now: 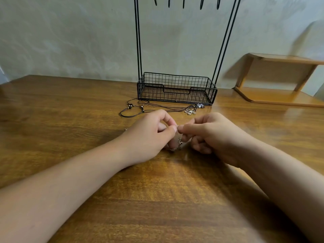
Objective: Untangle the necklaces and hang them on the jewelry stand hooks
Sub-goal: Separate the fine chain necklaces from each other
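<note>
My left hand [150, 135] and my right hand [210, 135] meet over the middle of the wooden table [70, 111], thumbs and forefingers pinching a thin silver chain necklace [178, 143] between them. Part of the chain hangs below the fingertips; most of it is hidden by my fingers. Behind my hands lie dark cord necklaces [149, 106] with small beads and a silver flower pendant [190, 111]. The black wire jewelry stand [177, 88] rises at the back, with its hooks [184, 1] at the top edge of the view.
The stand's basket base sits against a pale wall. A wooden shelf unit [277, 81] stands at the right rear of the table.
</note>
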